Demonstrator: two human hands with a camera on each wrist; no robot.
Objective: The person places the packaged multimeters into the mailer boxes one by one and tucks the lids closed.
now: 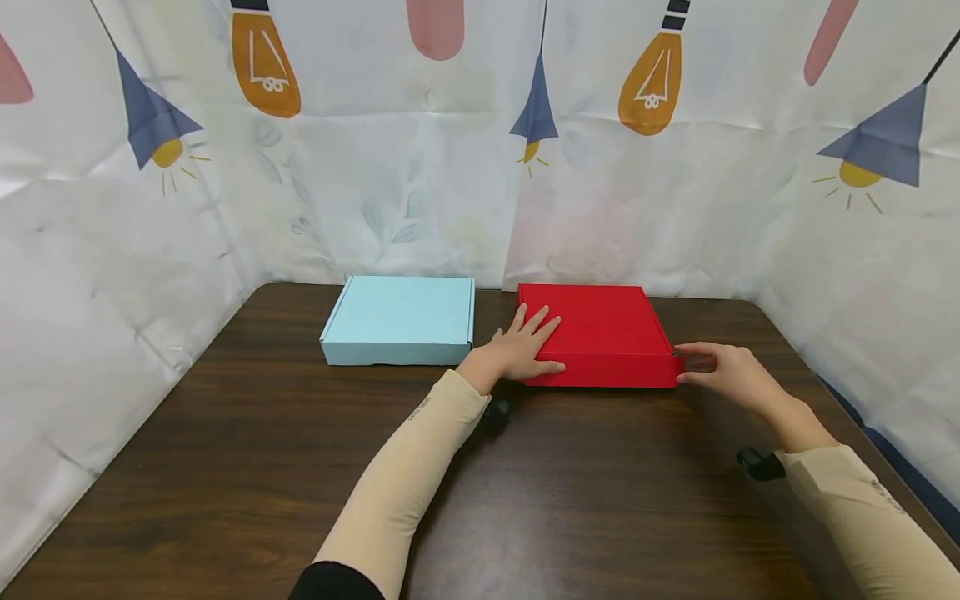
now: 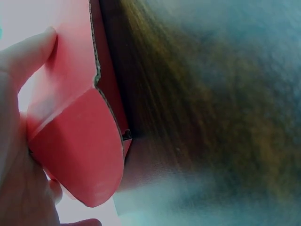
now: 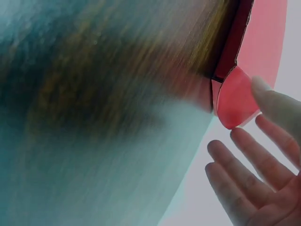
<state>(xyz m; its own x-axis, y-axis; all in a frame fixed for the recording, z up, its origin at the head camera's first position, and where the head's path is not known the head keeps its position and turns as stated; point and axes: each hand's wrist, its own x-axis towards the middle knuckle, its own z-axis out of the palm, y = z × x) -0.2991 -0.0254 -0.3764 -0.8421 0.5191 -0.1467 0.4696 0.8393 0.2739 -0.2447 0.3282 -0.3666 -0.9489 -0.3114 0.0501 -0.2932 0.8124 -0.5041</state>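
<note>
A red cardboard box (image 1: 592, 321) lies on the table with its lid down. My left hand (image 1: 513, 350) rests on its left end, fingers spread over the top and thumb against the front face. In the left wrist view, a rounded side flap (image 2: 82, 146) sticks out beside that hand. At the box's right end is my right hand (image 1: 723, 371), its thumb and fingertips close around another rounded flap (image 3: 233, 96). The right wrist view shows the thumb at this flap and the other fingers loosely extended. Whether they press it cannot be told.
A light blue cardboard box (image 1: 405, 312), lid down, lies left of the red one near the back of the brown table (image 1: 585, 492). A white curtain (image 1: 450, 167) printed with lamps and bulbs hangs behind and along both sides.
</note>
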